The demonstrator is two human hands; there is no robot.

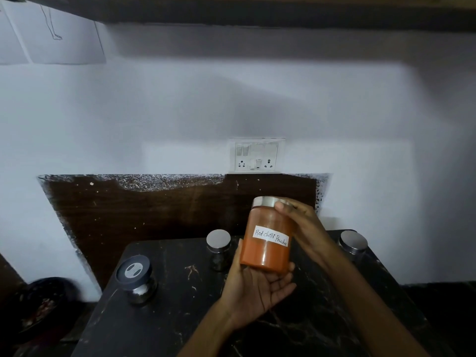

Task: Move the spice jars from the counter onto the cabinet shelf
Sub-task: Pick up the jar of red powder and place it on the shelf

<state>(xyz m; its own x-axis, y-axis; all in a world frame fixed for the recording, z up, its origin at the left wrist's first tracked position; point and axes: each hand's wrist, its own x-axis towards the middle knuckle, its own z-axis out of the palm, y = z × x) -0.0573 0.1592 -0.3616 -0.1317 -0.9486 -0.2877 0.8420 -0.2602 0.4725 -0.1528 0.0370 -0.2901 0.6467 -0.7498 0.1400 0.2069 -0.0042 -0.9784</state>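
A glass jar of orange-red powder (265, 253), labelled "Red chilli Powder" and capped with a silver lid, is held above the dark marble counter (180, 318). My left hand (257, 287) cups it from below, palm up. My right hand (301, 225) grips its upper side near the lid. On the counter stand three more jars: one with a dark shaker lid (136, 282) at the left, a silver-lidded one (219, 246) behind the held jar, and another silver-lidded one (354, 244) at the far right. The dark underside of the cabinet (257, 11) runs along the top.
A white wall with a switch and socket plate (257, 157) rises behind the counter, above a dark brown back panel (154, 210). Papers (51, 34) hang at the upper left. A dark bowl-like object (43, 302) sits low at the left, beside the counter.
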